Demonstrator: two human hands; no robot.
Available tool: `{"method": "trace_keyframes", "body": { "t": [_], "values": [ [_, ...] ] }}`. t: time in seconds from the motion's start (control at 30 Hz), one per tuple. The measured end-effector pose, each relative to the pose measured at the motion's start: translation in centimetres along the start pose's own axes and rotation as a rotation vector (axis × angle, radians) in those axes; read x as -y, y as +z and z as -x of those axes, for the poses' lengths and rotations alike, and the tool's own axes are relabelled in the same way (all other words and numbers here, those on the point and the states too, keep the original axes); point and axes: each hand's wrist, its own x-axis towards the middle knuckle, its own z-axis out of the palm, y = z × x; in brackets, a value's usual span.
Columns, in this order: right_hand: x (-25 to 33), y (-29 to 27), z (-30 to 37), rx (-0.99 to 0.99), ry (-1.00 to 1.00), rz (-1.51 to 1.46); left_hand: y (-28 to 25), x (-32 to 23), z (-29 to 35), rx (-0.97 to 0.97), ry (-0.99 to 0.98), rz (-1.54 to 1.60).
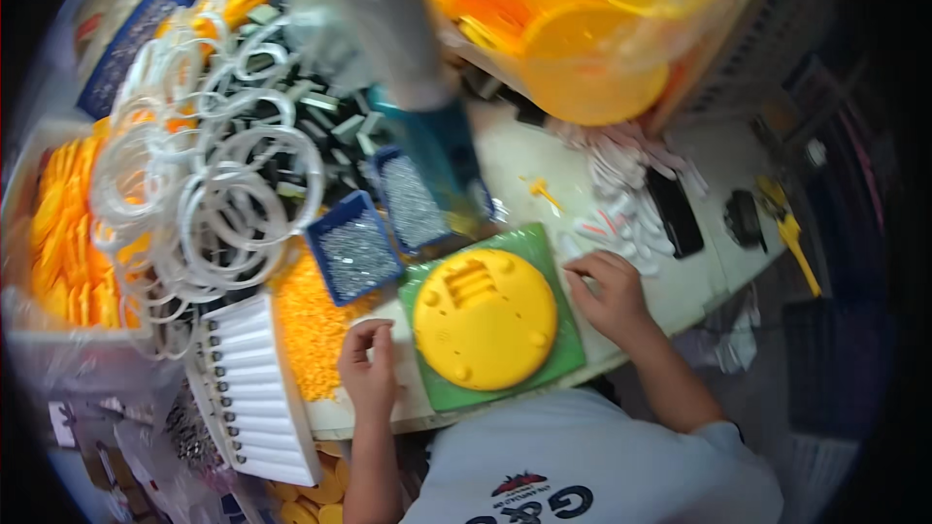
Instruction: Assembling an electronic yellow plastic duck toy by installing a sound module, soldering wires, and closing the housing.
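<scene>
Centrally, round yellow disc (484,318) on green mat (568,354)

Round yellow plastic disc (484,318), flat on green mat (563,354), slotted side up.

Left hand (369,364) and right hand (610,293) rest apart, fingers curled, seemingly holding nothing.

White rings (209,184), black phone (674,212)
</scene>
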Motion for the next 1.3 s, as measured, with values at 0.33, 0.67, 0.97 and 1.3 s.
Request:
{"method": "trace_keyframes", "body": {
  "t": [0.33,0.67,0.97,1.3],
  "values": [
    [0.4,1.2,1.4,0.033,0.027,-0.003,0.9,0.6,2.4,-0.001,-0.028,0.041],
    [0.9,1.7,1.8,0.025,-0.040,0.006,1.2,0.7,2.4,-0.016,-0.032,0.055],
    [1.4,1.8,1.9,0.014,-0.115,0.132,0.5,1.1,2.5,-0.022,-0.061,0.072],
    [0.8,1.2,-0.3,-0.017,-0.155,0.125,1.9,1.2,2.0,0.037,-0.033,0.069]
  ]
}}
